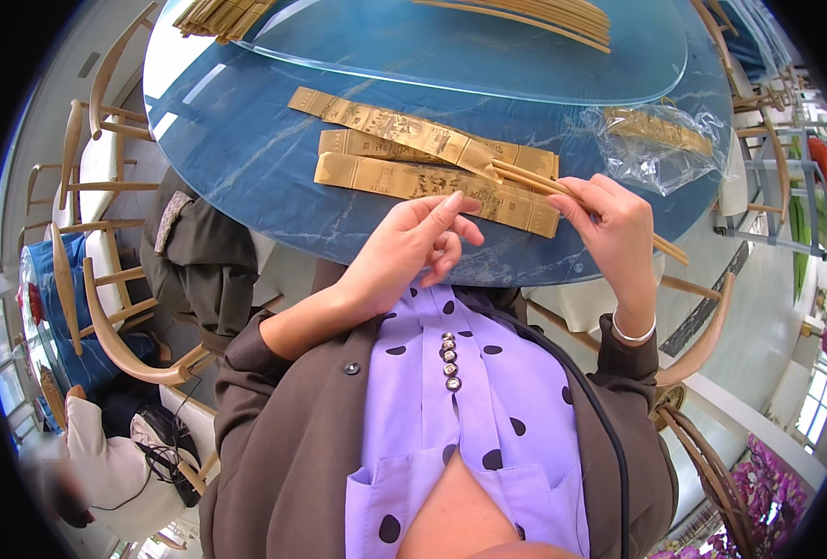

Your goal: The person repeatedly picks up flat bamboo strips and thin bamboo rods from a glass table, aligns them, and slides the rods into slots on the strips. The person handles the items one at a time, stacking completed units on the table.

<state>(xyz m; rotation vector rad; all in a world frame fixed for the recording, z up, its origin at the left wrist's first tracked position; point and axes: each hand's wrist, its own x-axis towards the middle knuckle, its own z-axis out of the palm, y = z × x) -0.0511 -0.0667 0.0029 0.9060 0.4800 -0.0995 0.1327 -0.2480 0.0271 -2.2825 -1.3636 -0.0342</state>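
Between both hands (413,244) (609,228), slender wooden chopsticks (536,181) over flat gold paper sleeves (404,177)

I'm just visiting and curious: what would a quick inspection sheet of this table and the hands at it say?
Surface: round blue marble-look table with a glass turntable on top.
Job's things: right hand holds wooden chopsticks, their tips in a gold paper sleeve; two more gold sleeves lie flat beside it.
Clutter: clear plastic bag with gold sleeves inside; chopstick bundles on the turntable.
Hands: left hand open, fingers near the closest sleeve; whether it touches it is unclear.
Cables: black cable running down the person's jacket.
Surroundings: wooden chairs around the table, another person's sleeve at lower left, windows.
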